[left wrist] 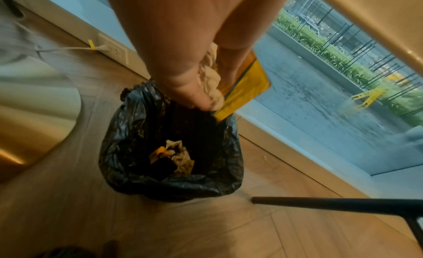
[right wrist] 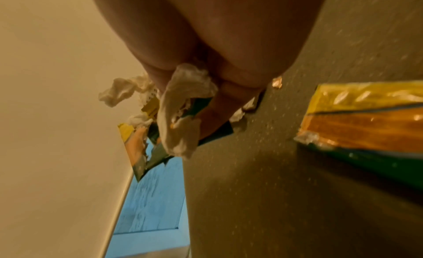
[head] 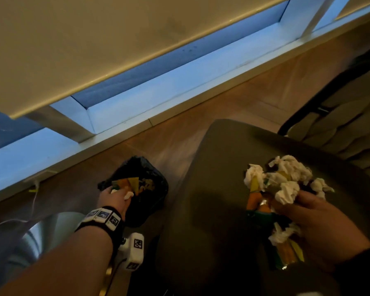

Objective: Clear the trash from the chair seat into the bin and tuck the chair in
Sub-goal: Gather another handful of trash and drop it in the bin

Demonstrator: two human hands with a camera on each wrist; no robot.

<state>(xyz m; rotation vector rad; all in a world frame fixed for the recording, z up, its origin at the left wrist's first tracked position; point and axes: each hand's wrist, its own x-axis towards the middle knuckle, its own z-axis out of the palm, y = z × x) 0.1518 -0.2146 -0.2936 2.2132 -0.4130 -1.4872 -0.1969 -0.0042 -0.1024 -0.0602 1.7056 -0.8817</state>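
Head view shows the desk (head: 73, 50) above a wood floor (head: 254, 88), with the chair seat (head: 218, 167) drawn out beside the black-lined bin (head: 156, 189). On the seat lies the trash (head: 286, 180), crumpled tissues and wrappers. Of the hands, the left hand (head: 113, 198) grips a tissue and a yellow wrapper (left wrist: 242, 93) over the bin's mouth, and the right hand (head: 320, 218) clutches tissues (right wrist: 183, 106) in the pile.
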